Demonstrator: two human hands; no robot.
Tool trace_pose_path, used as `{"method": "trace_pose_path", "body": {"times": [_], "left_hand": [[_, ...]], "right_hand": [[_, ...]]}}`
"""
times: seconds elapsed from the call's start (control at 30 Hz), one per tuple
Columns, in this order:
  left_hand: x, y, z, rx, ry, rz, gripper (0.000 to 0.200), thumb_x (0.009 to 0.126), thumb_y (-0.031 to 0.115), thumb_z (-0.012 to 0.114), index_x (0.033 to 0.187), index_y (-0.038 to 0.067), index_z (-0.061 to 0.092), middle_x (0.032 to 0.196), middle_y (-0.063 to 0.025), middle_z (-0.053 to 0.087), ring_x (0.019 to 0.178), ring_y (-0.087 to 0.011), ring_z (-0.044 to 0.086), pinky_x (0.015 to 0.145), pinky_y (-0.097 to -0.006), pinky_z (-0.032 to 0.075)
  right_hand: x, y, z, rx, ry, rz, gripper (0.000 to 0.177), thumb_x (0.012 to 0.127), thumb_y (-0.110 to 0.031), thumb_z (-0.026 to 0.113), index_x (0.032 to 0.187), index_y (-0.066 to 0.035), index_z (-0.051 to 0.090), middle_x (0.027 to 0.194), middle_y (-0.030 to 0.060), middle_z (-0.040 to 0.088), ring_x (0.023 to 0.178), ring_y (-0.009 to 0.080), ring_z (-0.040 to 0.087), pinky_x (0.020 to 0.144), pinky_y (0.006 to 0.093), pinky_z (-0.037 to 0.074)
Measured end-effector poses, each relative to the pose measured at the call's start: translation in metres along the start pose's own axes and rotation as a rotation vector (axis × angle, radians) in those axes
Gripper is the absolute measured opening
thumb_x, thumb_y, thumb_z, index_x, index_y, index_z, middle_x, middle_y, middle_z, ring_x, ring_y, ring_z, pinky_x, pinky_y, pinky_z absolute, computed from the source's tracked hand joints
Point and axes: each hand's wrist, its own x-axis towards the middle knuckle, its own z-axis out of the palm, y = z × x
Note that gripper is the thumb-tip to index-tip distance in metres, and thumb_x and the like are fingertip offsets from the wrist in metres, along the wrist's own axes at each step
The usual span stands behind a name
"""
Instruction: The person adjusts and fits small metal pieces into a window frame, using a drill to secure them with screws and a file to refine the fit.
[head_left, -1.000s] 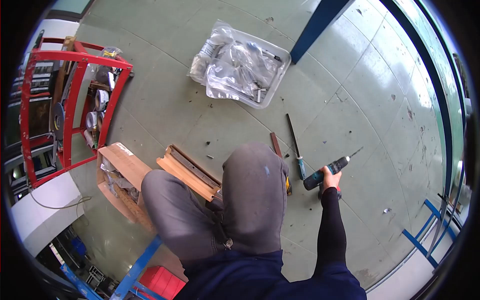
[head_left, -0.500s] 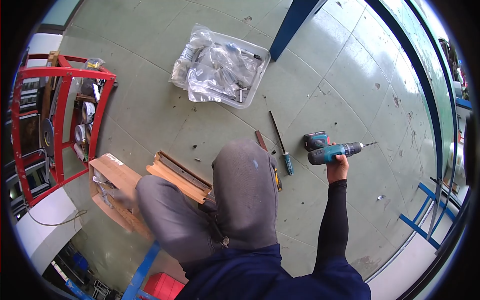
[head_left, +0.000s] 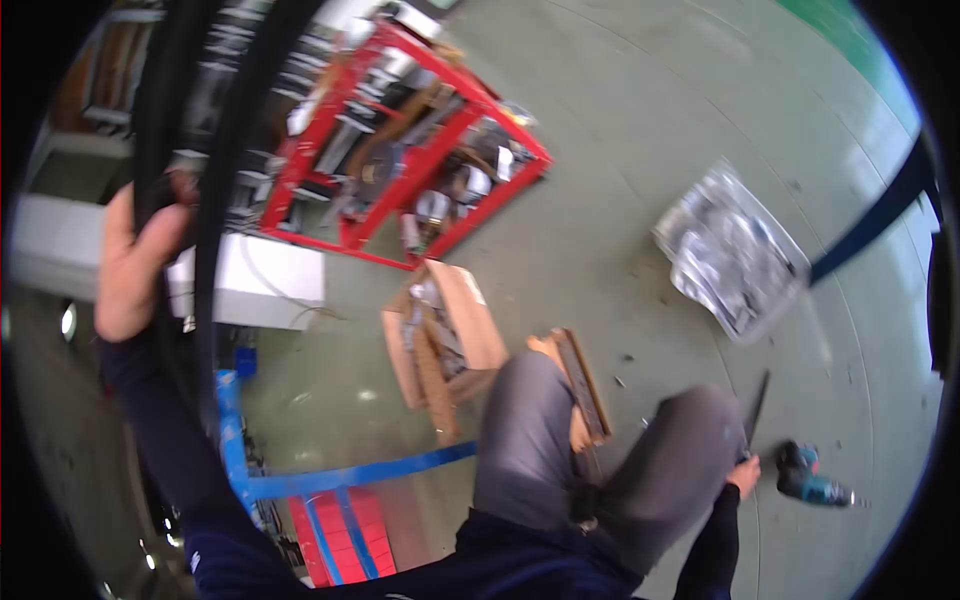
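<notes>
My left hand (head_left: 138,262) is raised at the far left, close to the camera. Its thumb and fingers close around a black cable-like band (head_left: 163,110), though blur hides the exact grip. Low on the right, beside my right knee, my right hand (head_left: 742,477) is closed on the handle end of a file (head_left: 759,405). The file's long dark blade points away from me. Just right of that hand, a teal and black cordless drill (head_left: 812,487) with a bit fitted lies on the floor.
A plastic tray (head_left: 790,255) of bagged parts stands at the upper right, near a blue post (head_left: 880,215). Left of my knees are an open cardboard box (head_left: 475,320) and a wood-coloured rail (head_left: 583,385). Beyond stands a loaded red rack (head_left: 450,70).
The view has swung left. My right hand has let go of the drill, now on the floor, and has taken hold of the file. My left hand has come into view, raised.
</notes>
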Motion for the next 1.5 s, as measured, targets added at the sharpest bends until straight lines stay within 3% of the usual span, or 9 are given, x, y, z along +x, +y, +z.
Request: {"method": "trace_pose_path", "body": {"times": [0.1, 0.23, 0.43, 0.63, 0.8, 1.0, 1.23, 1.33, 1.5], "left_hand": [[0.006, 0.024, -0.001, 0.066, -0.204, 0.05, 0.03, 0.09, 0.022, 0.07, 0.11, 0.001, 0.063, 0.091, 0.0027, 0.06, 0.082, -0.005, 0.053, 0.076, -0.022, 0.044], [0.011, 0.028, 0.003, -0.017, -0.262, 0.136, 0.034, 0.091, 0.022, 0.068, 0.113, -0.002, 0.061, 0.093, -0.0004, 0.064, 0.085, -0.0072, 0.057, 0.079, -0.025, 0.047], [0.015, 0.014, -0.005, -0.01, -0.259, 0.313, 0.045, 0.091, 0.031, 0.069, 0.115, -0.006, 0.062, 0.093, -0.0107, 0.069, 0.084, -0.0137, 0.064, 0.08, -0.0285, 0.051], [0.006, -0.023, -0.041, 0.071, -0.364, 0.359, 0.05, 0.099, 0.046, 0.058, 0.099, -0.003, 0.064, 0.081, -0.0024, 0.06, 0.079, -0.0097, 0.055, 0.075, -0.0253, 0.045], [-0.012, -0.068, -0.061, -0.35, -0.675, 0.009, 0.061, 0.093, 0.059, 0.062, 0.102, -0.001, 0.064, 0.08, 0.0012, 0.056, 0.071, -0.0041, 0.049, 0.063, -0.0211, 0.041], [-0.009, -0.059, -0.049, -0.331, -0.587, 0.132, 0.049, 0.094, 0.049, 0.063, 0.1, 0.0, 0.065, 0.075, 0.0032, 0.055, 0.067, -0.0032, 0.048, 0.061, -0.0209, 0.039], [-0.005, -0.072, -0.043, -0.335, -0.598, 0.08, 0.052, 0.09, 0.058, 0.061, 0.088, 0.006, 0.062, 0.074, 0.0039, 0.05, 0.069, -0.0036, 0.046, 0.063, -0.0206, 0.037], [-0.003, -0.079, -0.049, -0.355, -0.679, -0.014, 0.055, 0.092, 0.061, 0.057, 0.095, 0.007, 0.061, 0.077, 0.0033, 0.052, 0.065, -0.0039, 0.044, 0.06, -0.0193, 0.037], [-0.019, -0.073, -0.04, -0.526, -0.53, -0.095, 0.056, 0.093, 0.062, 0.058, 0.103, 0.007, 0.062, 0.068, 0.0048, 0.054, 0.053, 0.0004, 0.049, 0.046, -0.014, 0.04]], "right_hand": [[0.01, 0.025, 0.022, 0.16, -0.072, -0.204, 0.039, 0.08, -0.01, 0.063, 0.115, -0.005, 0.048, 0.09, 0.0187, 0.062, 0.085, 0.0343, 0.066, 0.074, 0.0452, 0.053], [-0.078, -0.034, -0.115, 0.796, -0.192, -0.023, 0.027, 0.083, -0.008, 0.057, 0.107, -0.008, 0.044, 0.072, 0.0081, 0.049, 0.051, 0.013, 0.049, 0.045, 0.0309, 0.043], [-0.216, -0.165, -0.34, 1.4, -0.263, -0.76, 0.067, 0.081, 0.004, 0.045, 0.146, -0.004, 0.035, 0.096, 0.0128, 0.054, 0.063, 0.0153, 0.055, 0.059, 0.0297, 0.048], [-0.283, -0.234, -0.482, 0.887, -0.354, -1.446, 0.065, 0.083, 0.007, 0.057, 0.145, -0.001, 0.04, 0.1, 0.0159, 0.065, 0.073, 0.0182, 0.064, 0.071, 0.03, 0.051], [-0.333, -0.268, -0.53, 0.723, -0.601, -1.181, 0.059, 0.09, 0.0, 0.06, 0.146, -0.002, 0.042, 0.111, 0.0134, 0.066, 0.077, 0.0164, 0.065, 0.074, 0.0304, 0.051], [-0.359, -0.284, -0.553, 0.84, -0.735, -1.094, 0.061, 0.087, 0.003, 0.053, 0.146, -0.003, 0.042, 0.097, 0.0146, 0.065, 0.077, 0.0164, 0.064, 0.075, 0.0302, 0.05], [-0.39, -0.296, -0.566, 0.567, -0.152, -1.397, 0.066, 0.077, -0.003, 0.056, 0.142, 0.002, 0.046, 0.089, 0.0067, 0.058, 0.076, 0.0128, 0.055, 0.071, 0.028, 0.044], [-0.411, -0.308, -0.576, 0.674, -0.459, -1.095, 0.07, 0.071, -0.007, 0.058, 0.139, 0.005, 0.047, 0.093, 0.0092, 0.059, 0.08, 0.0151, 0.058, 0.074, 0.0295, 0.047], [-0.419, -0.31, -0.574, 0.762, -0.521, -1.112, 0.065, 0.079, -0.01, 0.066, 0.137, 0.006, 0.043, 0.085, 0.0112, 0.061, 0.056, 0.0114, 0.059, 0.05, 0.0236, 0.048]]}}
